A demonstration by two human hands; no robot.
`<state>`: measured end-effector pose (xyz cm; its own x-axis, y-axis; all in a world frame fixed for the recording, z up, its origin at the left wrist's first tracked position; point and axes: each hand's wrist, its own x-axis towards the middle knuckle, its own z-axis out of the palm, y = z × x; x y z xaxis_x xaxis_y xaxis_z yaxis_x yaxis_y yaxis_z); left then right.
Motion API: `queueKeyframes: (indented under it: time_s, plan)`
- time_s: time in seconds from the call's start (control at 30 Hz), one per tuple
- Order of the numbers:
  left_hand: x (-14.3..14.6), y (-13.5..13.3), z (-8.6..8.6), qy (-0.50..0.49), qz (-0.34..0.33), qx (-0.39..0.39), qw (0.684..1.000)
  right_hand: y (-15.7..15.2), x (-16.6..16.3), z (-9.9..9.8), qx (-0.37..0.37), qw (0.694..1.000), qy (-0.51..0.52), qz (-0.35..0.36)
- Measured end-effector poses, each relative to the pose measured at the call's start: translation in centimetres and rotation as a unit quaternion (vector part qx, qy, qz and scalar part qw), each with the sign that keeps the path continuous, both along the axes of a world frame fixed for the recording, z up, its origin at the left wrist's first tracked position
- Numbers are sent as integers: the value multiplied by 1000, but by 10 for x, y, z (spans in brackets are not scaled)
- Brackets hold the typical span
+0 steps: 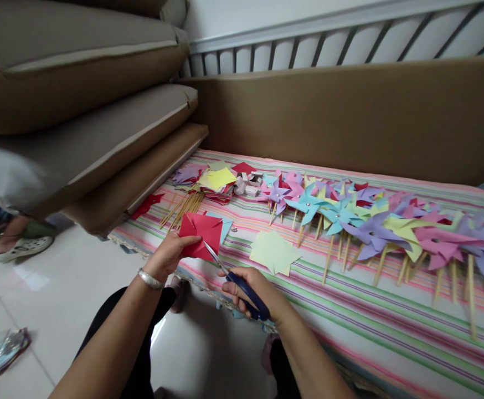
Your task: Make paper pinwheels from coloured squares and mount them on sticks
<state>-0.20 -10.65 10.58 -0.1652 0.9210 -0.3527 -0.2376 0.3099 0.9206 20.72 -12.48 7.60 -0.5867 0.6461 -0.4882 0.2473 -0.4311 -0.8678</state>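
A square of red paper [201, 230] is pinched in my left hand [171, 252], thumb on top. Slits run in from some of its corners. My right hand [246, 285] grips a pair of scissors [247, 293] with dark blue handles, and their blade tips meet the lower right part of the red paper. Behind the paper, a light blue sheet [225, 224] partly shows. To the right of it lies pale green paper [274, 252] with cut corners. Thin wooden sticks [184, 208] lie in a bundle beyond my left hand.
Many paper pinwheels [337, 216] on sticks fill the right of the striped cloth [308, 293]. Stacked coloured paper [217, 180] and small white boxes [248, 183] lie at the back. Large brown cushions [101, 122] rise at the left. Another person's shoe [24, 247] shows on the floor.
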Motion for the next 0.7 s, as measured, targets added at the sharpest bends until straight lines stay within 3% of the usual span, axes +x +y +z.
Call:
queueKeyframes:
  time_s: [0.53,0.7]
  plan:
    - [-2,5,4,7,35,-8,999,1,3,-3,63,998,-9,18]
    - [-15,5,0,49,16,-24,998,6,24,2,161,987,31,-2]
